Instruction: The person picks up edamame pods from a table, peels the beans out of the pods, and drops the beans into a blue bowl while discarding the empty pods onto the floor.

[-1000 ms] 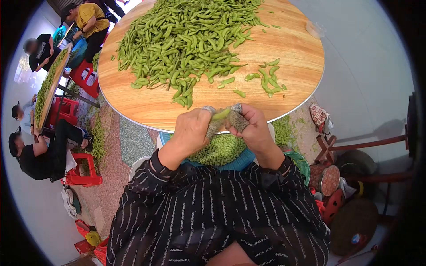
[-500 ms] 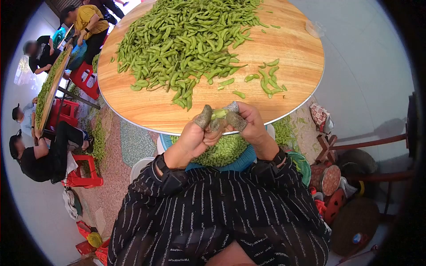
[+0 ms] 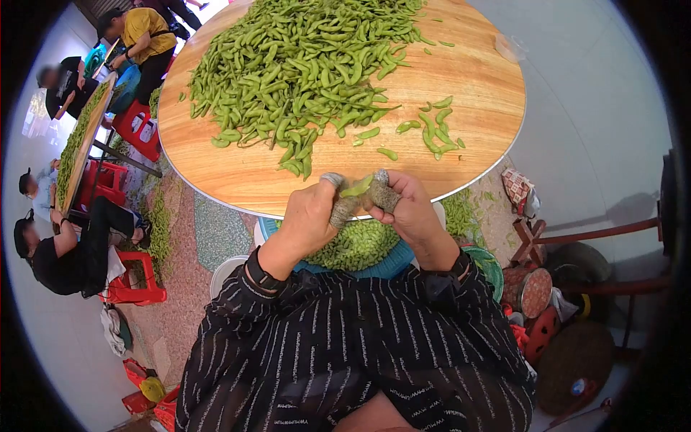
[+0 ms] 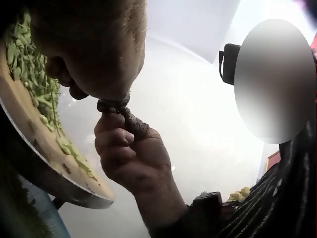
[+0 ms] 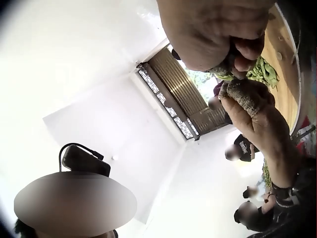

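A green pod point(image 3: 357, 187) is pinched between both hands, above the front edge of the round wooden table point(image 3: 461, 169). The left hand point(image 3: 311, 214) grips its left end and the right hand point(image 3: 410, 209) its right end; grey coverings wrap some fingertips. Below them, shelled green beans point(image 3: 353, 245) fill a blue basket point(image 3: 403, 261). A large heap of pods point(image 3: 288, 65) covers the table's back left. In the left wrist view the right hand point(image 4: 133, 153) meets the left hand point(image 4: 94, 49); the pod is hidden there. The right wrist view shows the left hand point(image 5: 262, 119) under the right hand point(image 5: 213, 29).
Loose pods point(image 3: 432, 133) lie at the table's right, near a clear cup point(image 3: 509, 47). People sit and stand around another table point(image 3: 90, 133) at the left, among red stools point(image 3: 133, 277). A white bucket point(image 3: 224, 272) and a green basket point(image 3: 489, 266) flank the blue one.
The left hand turned palm-inward with its thumb raised half a second ago and has turned back over since. The right hand has barely moved, and a pod shows between the fingertips.
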The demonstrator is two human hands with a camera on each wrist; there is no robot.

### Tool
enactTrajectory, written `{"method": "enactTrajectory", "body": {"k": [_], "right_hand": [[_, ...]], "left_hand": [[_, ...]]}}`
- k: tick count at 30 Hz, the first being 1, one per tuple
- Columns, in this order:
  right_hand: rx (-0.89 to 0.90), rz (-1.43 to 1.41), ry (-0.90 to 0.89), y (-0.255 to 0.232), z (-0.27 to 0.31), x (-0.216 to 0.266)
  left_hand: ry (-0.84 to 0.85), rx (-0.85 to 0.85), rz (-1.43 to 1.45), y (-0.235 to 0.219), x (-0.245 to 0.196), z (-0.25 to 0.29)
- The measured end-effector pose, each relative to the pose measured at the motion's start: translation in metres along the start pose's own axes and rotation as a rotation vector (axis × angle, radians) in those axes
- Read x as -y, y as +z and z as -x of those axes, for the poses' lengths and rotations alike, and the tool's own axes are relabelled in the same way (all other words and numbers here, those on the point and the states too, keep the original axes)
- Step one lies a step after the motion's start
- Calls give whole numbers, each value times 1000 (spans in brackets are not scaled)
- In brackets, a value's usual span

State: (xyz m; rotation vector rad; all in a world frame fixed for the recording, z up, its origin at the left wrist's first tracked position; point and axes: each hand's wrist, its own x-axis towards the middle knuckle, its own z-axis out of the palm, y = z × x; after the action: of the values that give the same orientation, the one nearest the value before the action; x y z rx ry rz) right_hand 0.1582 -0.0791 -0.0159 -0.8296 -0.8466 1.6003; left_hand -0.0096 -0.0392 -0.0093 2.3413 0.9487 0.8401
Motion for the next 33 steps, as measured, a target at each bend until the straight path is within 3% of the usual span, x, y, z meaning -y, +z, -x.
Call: {"method": "enactTrajectory", "body": {"k": [1,3,7,9,10,12,13,14,15,16,18,19,21,23,26,28,31,33], "right_hand": [[-32,41,-11,2,0,-2],[10,-2,37,6,0,-2],[91,-76,60,5,-1,-9],[76,-35,-10,6,-4,-16],[61,7,-86,7,-5,-18],[52,92,-135,13,-6,-14],[41,176,-186,15,-7,-13],[42,176,-184,12,-9,-17],[52,409,-315,6,-12,-23],[60,642,-445,2,-13,-25],[41,641,-386,2,-11,-23],[21,640,-326,3,-9,-21],[-2,751,-314,3,-6,-18],[-21,860,-300,4,-5,-17],[39,619,-258,2,-7,-18],[84,227,-29,-7,-9,-21],[-16,285,-127,-10,-6,-9],[-169,611,-233,-32,-10,8]], "left_hand": [[-1,-1,0,0,1,1],[180,-51,-98,3,3,1],[173,-101,-123,13,4,9],[-80,-113,443,24,6,13],[-83,-115,442,29,9,14],[-289,-238,881,37,13,16],[-291,-240,881,36,14,15],[-429,-188,1058,33,14,13],[-569,-132,1234,30,13,12],[-571,-132,1234,26,11,10],[-792,-46,1292,18,7,8],[-791,-44,1292,19,9,9],[-565,75,1179,24,13,13],[-520,82,1081,22,13,12],[-480,135,947,14,11,10],[-487,180,908,10,12,10],[-407,213,806,5,11,7],[-129,361,465,-6,4,-1]]}}
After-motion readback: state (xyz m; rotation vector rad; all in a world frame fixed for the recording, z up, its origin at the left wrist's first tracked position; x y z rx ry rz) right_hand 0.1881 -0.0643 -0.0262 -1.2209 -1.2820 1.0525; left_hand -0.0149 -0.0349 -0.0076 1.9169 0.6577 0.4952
